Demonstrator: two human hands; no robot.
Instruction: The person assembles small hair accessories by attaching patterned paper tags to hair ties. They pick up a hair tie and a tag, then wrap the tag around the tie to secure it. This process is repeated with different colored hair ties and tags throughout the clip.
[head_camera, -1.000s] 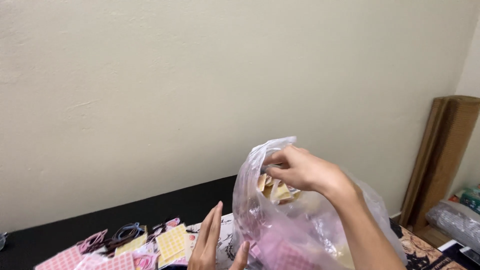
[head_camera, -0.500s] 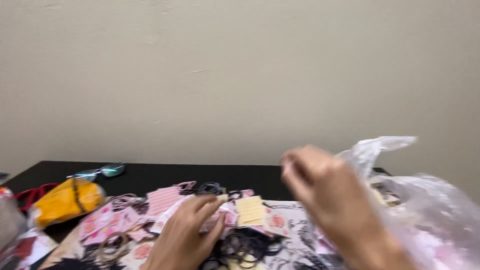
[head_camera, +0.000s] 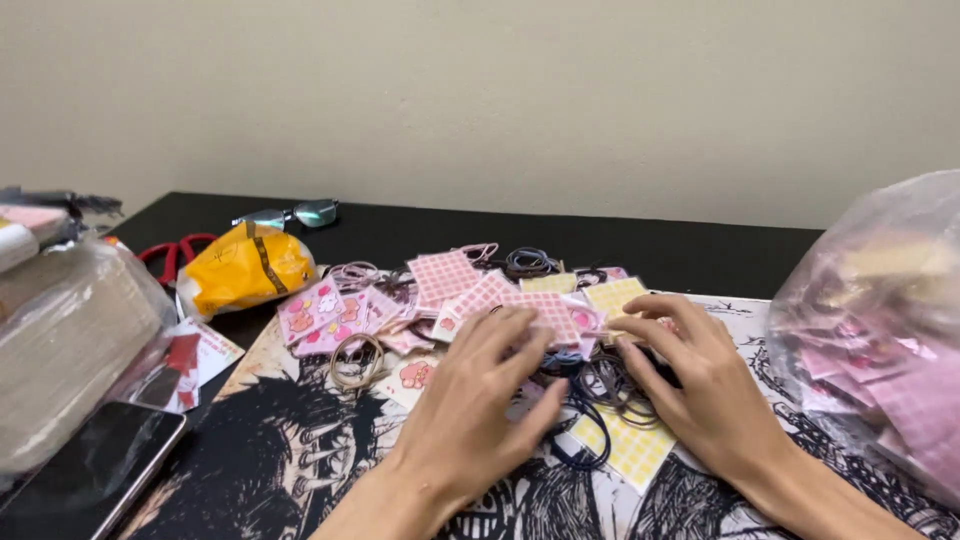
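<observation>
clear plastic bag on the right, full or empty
Full: the clear plastic bag bulges with pink and tan checked cards visible through its film.

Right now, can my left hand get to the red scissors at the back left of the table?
Probably yes. The left hand lies flat on the cards; the red scissors lie uncovered beside the yellow bag, with open table between.

Yellow pouch (head_camera: 245, 268) left, clear bag (head_camera: 880, 320) right, dark phone screen (head_camera: 85, 470)

My left hand (head_camera: 470, 410) and right hand (head_camera: 705, 385) lie flat on card pile (head_camera: 500, 295). Bulky plastic bag (head_camera: 880, 330) blocks right side. Yellow pouch (head_camera: 245, 265), wrapped bundle (head_camera: 65, 350), phone (head_camera: 90, 465) crowd left. Bare black table (head_camera: 420, 225) behind pile gives passage.
</observation>
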